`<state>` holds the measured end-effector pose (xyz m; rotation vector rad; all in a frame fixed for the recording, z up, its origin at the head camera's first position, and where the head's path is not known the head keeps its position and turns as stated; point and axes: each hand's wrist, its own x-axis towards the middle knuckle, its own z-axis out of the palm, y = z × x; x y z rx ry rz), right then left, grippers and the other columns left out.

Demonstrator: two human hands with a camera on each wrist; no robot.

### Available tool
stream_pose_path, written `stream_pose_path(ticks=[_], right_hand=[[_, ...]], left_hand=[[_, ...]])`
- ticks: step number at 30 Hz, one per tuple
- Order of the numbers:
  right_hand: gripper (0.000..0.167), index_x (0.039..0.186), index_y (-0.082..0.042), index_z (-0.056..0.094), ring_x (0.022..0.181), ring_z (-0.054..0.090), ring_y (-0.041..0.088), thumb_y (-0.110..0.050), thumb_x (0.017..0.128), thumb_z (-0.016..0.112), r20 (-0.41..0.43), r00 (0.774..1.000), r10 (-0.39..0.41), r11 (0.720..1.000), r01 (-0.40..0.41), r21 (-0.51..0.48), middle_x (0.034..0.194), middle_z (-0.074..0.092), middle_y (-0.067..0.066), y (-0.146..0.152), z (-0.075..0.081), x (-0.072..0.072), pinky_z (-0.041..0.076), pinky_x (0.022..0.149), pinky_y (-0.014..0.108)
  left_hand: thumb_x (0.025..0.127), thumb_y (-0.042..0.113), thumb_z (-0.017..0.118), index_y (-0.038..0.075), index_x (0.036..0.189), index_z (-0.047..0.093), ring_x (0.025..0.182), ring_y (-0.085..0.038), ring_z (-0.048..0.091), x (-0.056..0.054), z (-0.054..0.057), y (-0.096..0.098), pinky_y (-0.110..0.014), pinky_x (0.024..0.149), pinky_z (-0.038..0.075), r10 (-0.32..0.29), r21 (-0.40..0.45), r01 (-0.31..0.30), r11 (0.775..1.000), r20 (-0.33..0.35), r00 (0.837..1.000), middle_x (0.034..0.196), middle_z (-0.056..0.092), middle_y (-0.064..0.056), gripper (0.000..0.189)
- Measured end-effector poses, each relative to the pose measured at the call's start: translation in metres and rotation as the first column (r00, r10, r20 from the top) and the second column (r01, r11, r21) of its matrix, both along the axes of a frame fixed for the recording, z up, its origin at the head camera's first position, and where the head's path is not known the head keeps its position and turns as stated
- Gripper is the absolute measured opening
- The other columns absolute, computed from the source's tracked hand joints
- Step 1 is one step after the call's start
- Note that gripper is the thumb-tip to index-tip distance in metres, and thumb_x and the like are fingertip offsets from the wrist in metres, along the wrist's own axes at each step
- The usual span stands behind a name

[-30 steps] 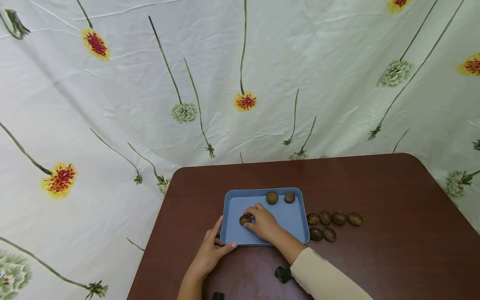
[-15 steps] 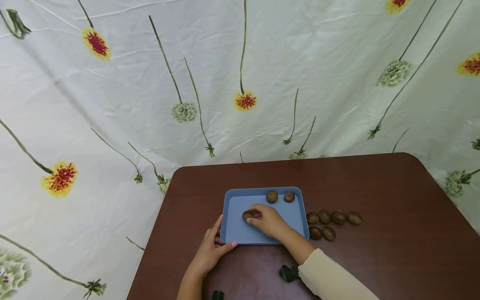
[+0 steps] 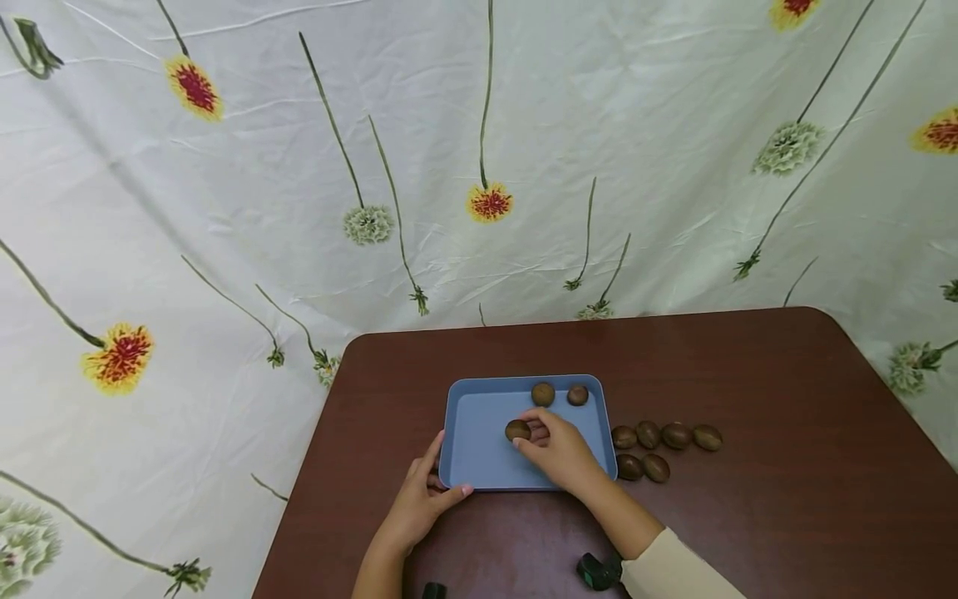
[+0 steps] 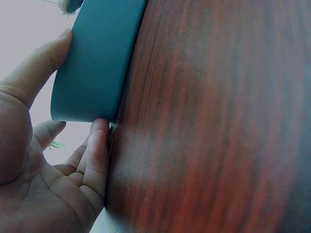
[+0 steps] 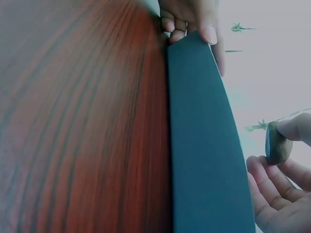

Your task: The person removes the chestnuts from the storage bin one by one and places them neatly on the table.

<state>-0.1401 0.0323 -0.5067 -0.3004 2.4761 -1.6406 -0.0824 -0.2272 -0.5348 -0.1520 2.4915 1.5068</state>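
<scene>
My right hand (image 3: 561,453) pinches a brown, rounded, nut-like object (image 3: 517,430) between thumb and fingers, over the middle of a shallow, rectangular blue tray (image 3: 471,459). From my right wrist I see my thumb on one side of the object and my fingertips on the other, both showing past the tray's long outer wall.

My left hand (image 3: 414,503) rests on the tray's near left corner and holds nothing else: the thumb lies straight along the near edge and the index finger stretches up the left side. From my left wrist, other fingertips show against the tray's short wall.

Near the far edge inside the tray sit a round brown nut (image 3: 543,394) and, to its right, a smaller brown nut (image 3: 577,395), apart from each other. Just beside the tray's right side, on the reddish-brown wood-grain tabletop (image 3: 748,374), lie a row of four glossy brown oval nuts (image 3: 677,435) and, nearer to me, a pair of similar dark brown nuts (image 3: 657,467).

My right sleeve (image 3: 674,570) is cream. Behind the tabletop hangs a white cloth (image 3: 434,100) printed with long-stemmed flowers.
</scene>
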Motion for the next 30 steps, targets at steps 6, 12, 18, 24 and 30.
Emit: stream_pose_path(ticks=[6, 12, 18, 24, 30], right_hand=[[0.033, 0.124, -0.018, 0.066, 0.099, 0.062, 0.011, -0.022, 0.093, 0.075, 0.031, 0.998, -0.049, 0.998, 0.049, -0.025, 0.117, 0.067, 0.000, 0.014, 0.007, 0.006, 0.053, 0.089, 0.027], [0.037, 0.127, -0.019, 0.065, 0.103, 0.062, 0.012, -0.023, 0.093, 0.076, 0.041, 0.997, -0.061, 0.998, 0.062, -0.032, 0.122, 0.065, 0.000, 0.030, 0.012, 0.010, 0.053, 0.092, 0.027], [0.039, 0.129, -0.020, 0.064, 0.109, 0.063, 0.016, -0.022, 0.092, 0.076, 0.019, 0.996, -0.091, 0.996, 0.092, -0.017, 0.124, 0.064, 0.001, 0.051, 0.013, 0.015, 0.053, 0.094, 0.028], [0.043, 0.132, -0.014, 0.064, 0.110, 0.062, 0.019, -0.023, 0.092, 0.077, -0.018, 0.992, -0.127, 0.992, 0.127, -0.003, 0.125, 0.064, 0.003, 0.070, 0.012, 0.021, 0.054, 0.092, 0.026], [0.044, 0.133, -0.014, 0.063, 0.112, 0.061, 0.021, -0.032, 0.094, 0.074, -0.033, 0.988, -0.152, 0.987, 0.153, 0.046, 0.129, 0.063, 0.005, 0.088, 0.007, 0.029, 0.053, 0.093, 0.027]], left_hand=[[0.083, 0.036, 0.085, 0.028, 0.164, 0.019, 0.092, -0.017, 0.056, 0.000, 0.002, 0.000, -0.023, 0.076, 0.048, 0.009, -0.001, -0.009, 1.000, 0.003, 1.000, 0.131, 0.044, -0.016, 0.105], [0.082, 0.036, 0.085, 0.028, 0.164, 0.018, 0.092, -0.017, 0.057, 0.000, 0.002, 0.000, -0.023, 0.076, 0.048, 0.015, 0.004, -0.015, 1.000, 0.007, 1.000, 0.131, 0.044, -0.016, 0.105], [0.082, 0.037, 0.085, 0.029, 0.163, 0.019, 0.092, -0.017, 0.057, 0.000, 0.002, 0.000, -0.023, 0.076, 0.048, 0.014, -0.002, -0.014, 1.000, 0.006, 1.000, 0.132, 0.044, -0.016, 0.105], [0.083, 0.037, 0.085, 0.030, 0.164, 0.018, 0.092, -0.017, 0.056, 0.001, 0.003, 0.000, -0.023, 0.076, 0.048, 0.002, -0.007, -0.002, 1.000, 0.012, 1.000, 0.132, 0.043, -0.015, 0.105], [0.082, 0.039, 0.084, 0.032, 0.163, 0.017, 0.093, -0.017, 0.055, 0.000, 0.003, 0.000, -0.024, 0.077, 0.048, 0.001, -0.012, 0.000, 1.000, 0.020, 1.000, 0.132, 0.044, -0.014, 0.105]])
